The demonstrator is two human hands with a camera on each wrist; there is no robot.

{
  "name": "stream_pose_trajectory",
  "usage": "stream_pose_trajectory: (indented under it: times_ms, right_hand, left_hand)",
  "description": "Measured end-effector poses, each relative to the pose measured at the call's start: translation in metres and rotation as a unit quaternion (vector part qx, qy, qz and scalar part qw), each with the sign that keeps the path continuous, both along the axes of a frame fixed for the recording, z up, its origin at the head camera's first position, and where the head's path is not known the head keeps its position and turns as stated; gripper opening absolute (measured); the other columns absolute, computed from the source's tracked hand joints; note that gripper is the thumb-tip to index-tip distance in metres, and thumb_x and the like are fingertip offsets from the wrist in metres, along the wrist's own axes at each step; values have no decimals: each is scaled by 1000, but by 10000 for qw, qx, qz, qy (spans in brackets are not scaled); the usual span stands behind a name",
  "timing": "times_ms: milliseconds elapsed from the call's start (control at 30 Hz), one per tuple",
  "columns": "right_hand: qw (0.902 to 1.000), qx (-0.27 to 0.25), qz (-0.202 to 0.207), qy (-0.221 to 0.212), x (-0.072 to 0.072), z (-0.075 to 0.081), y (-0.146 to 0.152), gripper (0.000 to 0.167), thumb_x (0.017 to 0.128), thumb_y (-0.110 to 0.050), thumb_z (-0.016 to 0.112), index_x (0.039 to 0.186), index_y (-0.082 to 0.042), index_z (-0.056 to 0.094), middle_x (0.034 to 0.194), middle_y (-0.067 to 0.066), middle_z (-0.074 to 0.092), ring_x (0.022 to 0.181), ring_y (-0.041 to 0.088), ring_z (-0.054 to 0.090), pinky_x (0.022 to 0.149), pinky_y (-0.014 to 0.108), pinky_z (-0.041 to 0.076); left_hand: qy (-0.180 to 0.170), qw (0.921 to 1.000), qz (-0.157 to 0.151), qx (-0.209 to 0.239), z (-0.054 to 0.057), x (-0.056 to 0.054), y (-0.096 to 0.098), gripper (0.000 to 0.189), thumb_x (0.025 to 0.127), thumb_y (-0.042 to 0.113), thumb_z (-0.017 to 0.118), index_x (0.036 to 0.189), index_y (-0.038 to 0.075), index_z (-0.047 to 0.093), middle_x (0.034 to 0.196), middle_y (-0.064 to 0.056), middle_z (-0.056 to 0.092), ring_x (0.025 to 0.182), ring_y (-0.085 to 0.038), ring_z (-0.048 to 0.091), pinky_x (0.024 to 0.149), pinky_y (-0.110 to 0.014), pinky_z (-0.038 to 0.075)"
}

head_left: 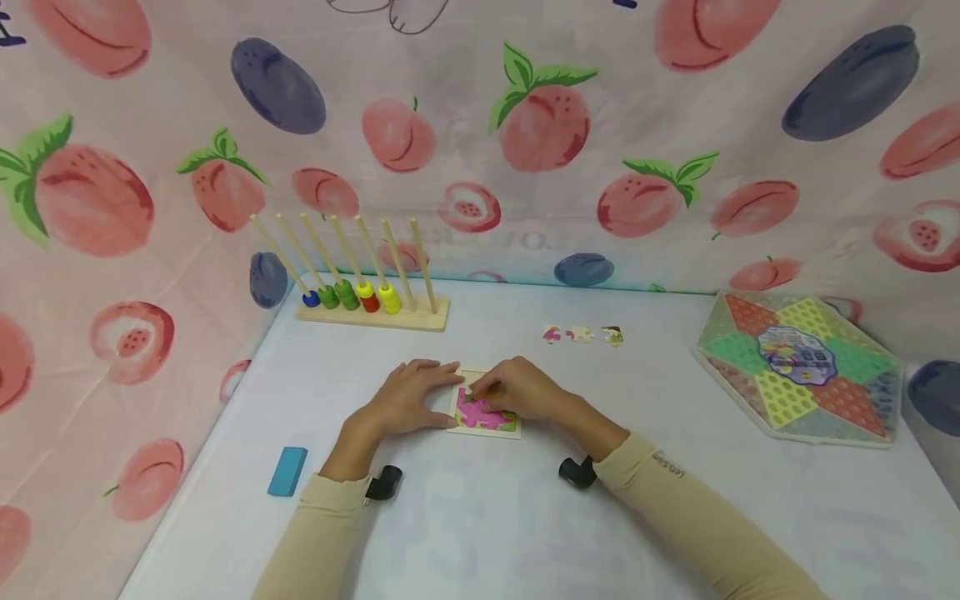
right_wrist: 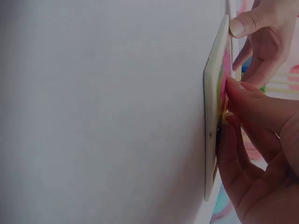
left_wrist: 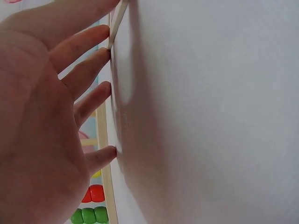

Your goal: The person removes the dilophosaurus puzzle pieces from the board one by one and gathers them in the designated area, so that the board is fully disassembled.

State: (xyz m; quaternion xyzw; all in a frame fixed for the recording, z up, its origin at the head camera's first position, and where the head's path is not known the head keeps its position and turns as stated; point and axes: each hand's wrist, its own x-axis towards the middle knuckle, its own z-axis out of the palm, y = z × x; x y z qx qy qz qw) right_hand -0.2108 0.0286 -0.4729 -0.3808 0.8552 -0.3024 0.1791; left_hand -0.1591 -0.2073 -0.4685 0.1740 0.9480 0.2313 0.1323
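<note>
A small wooden jigsaw puzzle board (head_left: 487, 432) with a pink figure on green lies flat on the white table. My left hand (head_left: 408, 398) rests at its left side, fingers spread, with the thumb and a fingertip touching the frame. In the left wrist view, that hand (left_wrist: 42, 112) has its fingers extended down to the tabletop. My right hand (head_left: 525, 389) bends over the board's upper right part, pinching a puzzle piece against it; the fingers hide most of the piece. The right wrist view shows the right hand's thumb (right_wrist: 252, 100) and curled fingers on the board's face (right_wrist: 212, 93).
Three loose puzzle pieces (head_left: 581, 333) lie in a row behind the board. A wooden peg stand (head_left: 375, 317) with coloured beads stands at the back left. A blue block (head_left: 288, 472) lies at the left, and a hexagonal Chinese checkers board (head_left: 798, 367) at the right. Fruit-printed cloth (head_left: 465, 125) hangs behind.
</note>
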Motion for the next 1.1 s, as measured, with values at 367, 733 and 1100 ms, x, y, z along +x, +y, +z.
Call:
stream_pose_trajectory:
  times_ms: [367, 733, 1100]
  right_hand:
    - [9991, -268, 202, 245, -4, 2, -2, 17, 90, -5, 76, 105, -10, 81, 108, 3, 77, 106, 18, 69, 95, 29, 58]
    - [9999, -120, -54, -4, -7, 5, -3, 15, 90, -3, 75, 100, -10, 83, 110, 3, 71, 111, 19, 64, 102, 36, 56]
    - [9997, 128, -29, 207, 9, 1, -14, 13, 88, -10, 79, 100, -14, 83, 107, -2, 70, 105, 12, 64, 96, 22, 57]
  left_hand:
    - [89, 9998, 34, 172, 0, -9, 9, 62, 84, 37, 83, 139, 21, 61, 158, -1, 49, 148, -32, 39, 123, -71, 17]
    - [121, 9994, 143, 306, 1, -12, 14, 62, 82, 35, 85, 138, 21, 62, 157, -1, 51, 148, -31, 39, 124, -72, 15]
    - [101, 9992, 314, 208, -9, 1, 7, 61, 81, 36, 86, 135, 22, 63, 156, 0, 52, 147, -32, 40, 122, -74, 17]
